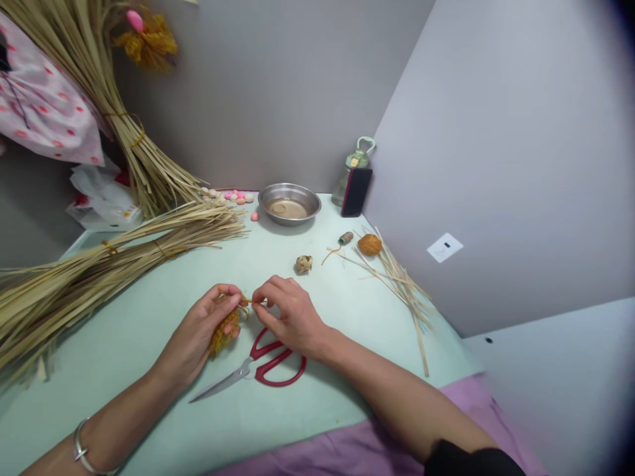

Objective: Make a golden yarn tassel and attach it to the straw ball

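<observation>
My left hand (201, 334) is closed around a golden-yellow tassel-like bundle (218, 340), whose frizzy end hangs below the fingers. Thumb and fingertips of my right hand (292, 314) pinch a thin yellow strand (249, 302) that runs across from the bundle's top. Just under the two hands lie scissors (281, 363) with red handles, blades pointing left. A small speckled brown-and-cream ball (303, 264) rests beyond my right hand. Farther right are a small thread spool (346, 238) with a loose end and an orange-brown ball of yarn (370, 245).
Bundled dry straw (163, 248) covers the table's left side; another sheaf (119, 112) leans upright behind it. A metal bowl (290, 206), pink and white beads (241, 198), a bottle (342, 182) and a phone (356, 193) stand at the back. Loose straw strips (404, 284) lie right.
</observation>
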`<state>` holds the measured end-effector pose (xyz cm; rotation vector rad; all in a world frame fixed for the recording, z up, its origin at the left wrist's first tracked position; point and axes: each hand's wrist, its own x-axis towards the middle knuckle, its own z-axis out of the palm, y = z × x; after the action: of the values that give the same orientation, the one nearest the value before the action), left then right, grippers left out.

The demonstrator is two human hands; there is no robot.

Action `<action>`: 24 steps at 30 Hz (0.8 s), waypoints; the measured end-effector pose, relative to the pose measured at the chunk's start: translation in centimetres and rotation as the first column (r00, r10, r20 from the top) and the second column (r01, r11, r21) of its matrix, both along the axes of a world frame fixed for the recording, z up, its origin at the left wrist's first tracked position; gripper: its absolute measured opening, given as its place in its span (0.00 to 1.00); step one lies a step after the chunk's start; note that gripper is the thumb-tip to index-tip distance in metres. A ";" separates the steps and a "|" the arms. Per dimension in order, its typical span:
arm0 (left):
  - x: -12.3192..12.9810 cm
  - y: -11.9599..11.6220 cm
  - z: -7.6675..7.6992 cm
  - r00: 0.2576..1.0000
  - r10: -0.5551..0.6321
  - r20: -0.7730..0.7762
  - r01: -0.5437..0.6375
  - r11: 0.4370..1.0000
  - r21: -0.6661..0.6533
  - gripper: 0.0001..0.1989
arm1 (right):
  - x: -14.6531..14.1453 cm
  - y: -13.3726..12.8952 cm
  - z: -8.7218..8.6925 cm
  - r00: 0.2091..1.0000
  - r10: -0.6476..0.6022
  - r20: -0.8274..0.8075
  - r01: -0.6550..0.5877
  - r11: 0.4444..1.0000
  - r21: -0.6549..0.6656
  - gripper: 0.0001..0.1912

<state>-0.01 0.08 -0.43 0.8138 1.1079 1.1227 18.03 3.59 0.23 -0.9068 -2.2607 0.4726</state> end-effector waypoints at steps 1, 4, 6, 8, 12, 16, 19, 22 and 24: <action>0.1 0.0 0.0 1.000 -0.016 -0.002 0.016 1.000 -0.002 0.11 | 0.0 0.0 0.0 1.000 0.000 -0.006 -0.001 1.000 -0.018 0.03; 0.1 -0.1 0.1 0.998 -0.052 -0.024 0.052 0.999 0.004 0.13 | 0.0 0.0 0.0 0.999 -0.001 -0.042 -0.002 0.997 -0.074 0.03; 0.1 -0.1 0.1 0.999 -0.040 -0.030 0.041 0.999 0.008 0.12 | 0.0 0.0 0.1 0.997 0.005 -0.072 -0.013 0.994 -0.109 0.03; 0.0 -0.1 0.1 1.000 0.001 -0.019 -0.001 1.000 0.019 0.11 | 0.1 0.0 0.2 0.995 0.019 -0.094 -0.032 0.989 -0.142 0.03; -0.1 0.1 0.3 0.996 0.086 0.009 -0.087 0.996 0.031 0.10 | 0.1 0.0 0.4 0.990 0.078 -0.120 -0.100 0.976 -0.191 0.03; -0.4 0.1 0.4 0.993 0.115 0.030 -0.116 0.993 0.016 0.11 | 0.1 -0.1 0.7 0.984 0.135 -0.120 -0.159 0.962 -0.223 0.03; -0.6 0.3 0.3 0.989 0.142 0.031 -0.142 0.990 0.002 0.11 | 0.1 -0.2 0.8 0.978 0.182 -0.101 -0.202 0.949 -0.243 0.04; -0.7 0.4 0.3 0.985 0.171 0.036 -0.171 0.985 -0.003 0.11 | 0.1 -0.2 1.0 0.971 0.202 -0.125 -0.229 0.935 -0.271 0.05; -0.7 0.5 0.3 0.980 0.193 0.037 -0.194 0.981 0.005 0.11 | 0.2 -0.3 1.1 0.964 0.209 -0.167 -0.254 0.914 -0.318 0.04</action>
<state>-0.73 0.60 -0.14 0.7002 1.1712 1.3003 18.20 3.32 1.31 -0.7434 -2.2138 1.0227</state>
